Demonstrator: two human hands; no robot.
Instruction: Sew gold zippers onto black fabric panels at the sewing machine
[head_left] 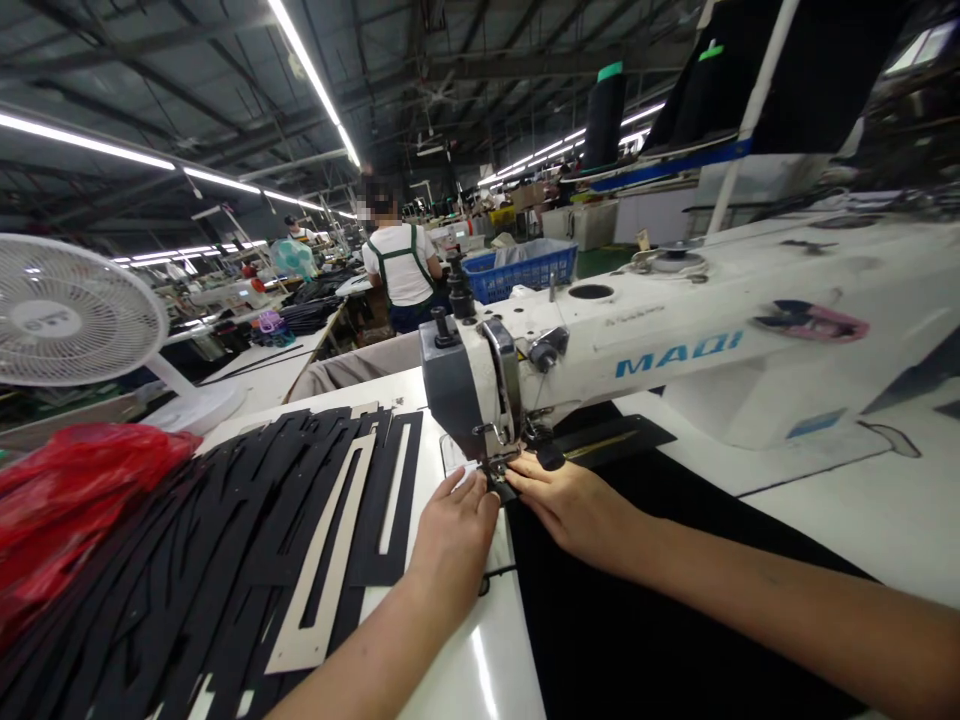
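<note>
A white sewing machine (645, 330) stands on the white table, its dark presser foot low at the needle area. My left hand (459, 520) is at the left of the foot, fingers together at the edge of a small dark piece and a bit of white. At the right of the foot my right hand (574, 505) presses its fingertips on black fabric (600, 620), which spreads over the table under my right forearm. What lies right beneath the fingertips of both hands is too small to make out. A dark strip (619, 438) lies behind my right hand.
Black slotted pieces (247, 520) and a beige frame-shaped one (324, 560) are piled at the left. Beyond lie a red plastic bag (82, 500) and a white fan (67, 315). A person (401, 262) and a blue basket (521, 270) are behind the machine.
</note>
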